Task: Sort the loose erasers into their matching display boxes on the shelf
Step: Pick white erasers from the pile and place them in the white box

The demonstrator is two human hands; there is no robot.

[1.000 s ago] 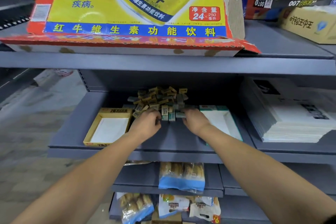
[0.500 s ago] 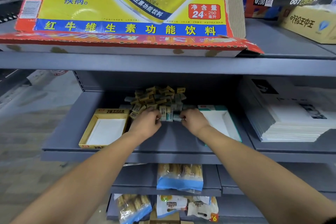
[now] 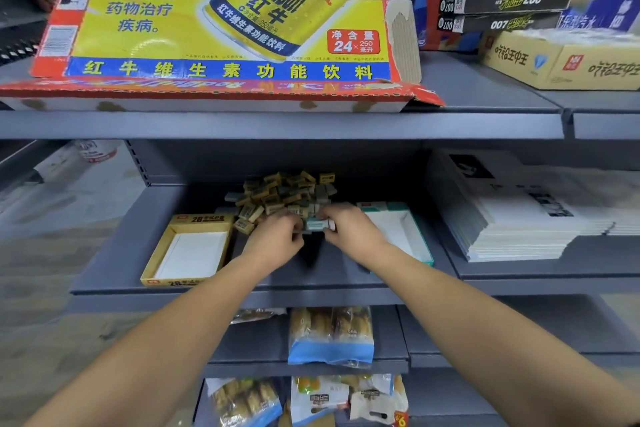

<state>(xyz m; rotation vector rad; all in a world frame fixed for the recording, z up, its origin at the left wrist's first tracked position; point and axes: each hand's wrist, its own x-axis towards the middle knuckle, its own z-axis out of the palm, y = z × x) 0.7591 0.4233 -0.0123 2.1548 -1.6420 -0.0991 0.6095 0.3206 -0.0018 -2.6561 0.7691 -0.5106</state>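
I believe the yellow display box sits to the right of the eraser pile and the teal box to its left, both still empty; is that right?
Not quite: the sides are swapped. The head view shows the yellow display box left of the eraser pile and the teal box right; both are still empty.

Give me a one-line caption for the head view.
Both hands, left and right, gather teal erasers between yellow box and teal box.

The left hand (image 3: 277,239) covers its own fingertips and whatever they grip. The right hand (image 3: 349,227) hides the near-left corner of the teal display box (image 3: 412,239). Print on the pile of erasers (image 3: 284,192) is too small to read. The stack of booklets (image 3: 519,211) and the snack packets (image 3: 311,402) are cut off by the frame edges.
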